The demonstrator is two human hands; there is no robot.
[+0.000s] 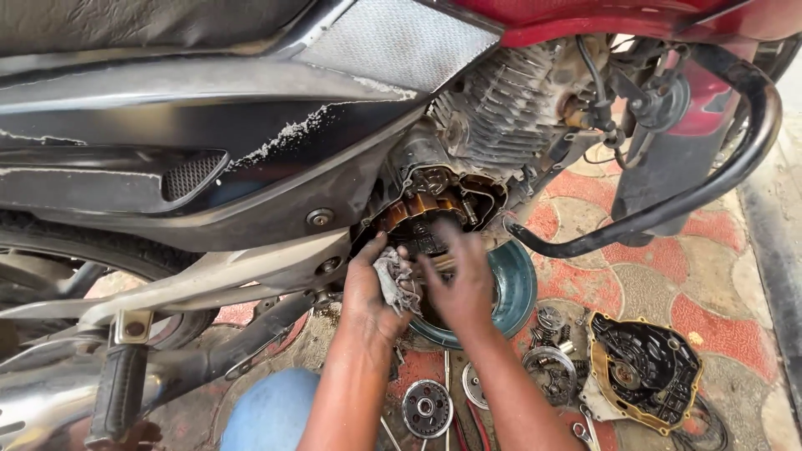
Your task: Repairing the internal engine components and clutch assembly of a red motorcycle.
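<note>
A motorcycle stands in front of me with its engine side cover off, and the open engine case point(428, 210) shows brown and metal parts inside. My left hand point(368, 288) is closed around a dirty grey rag point(393, 276) just below the opening. My right hand point(458, 280), oily and with fingers spread, reaches into the lower part of the open case. Whether it grips a part there, I cannot tell. Both hands nearly touch at the rag.
A teal round pan point(516, 288) sits on the floor under the engine. The removed black engine cover point(643, 372) lies on the patterned red floor at the right, with clutch discs point(428, 407) and small parts nearby. A black crash guard bar point(718, 179) curves at right; a footpeg point(121, 388) is lower left.
</note>
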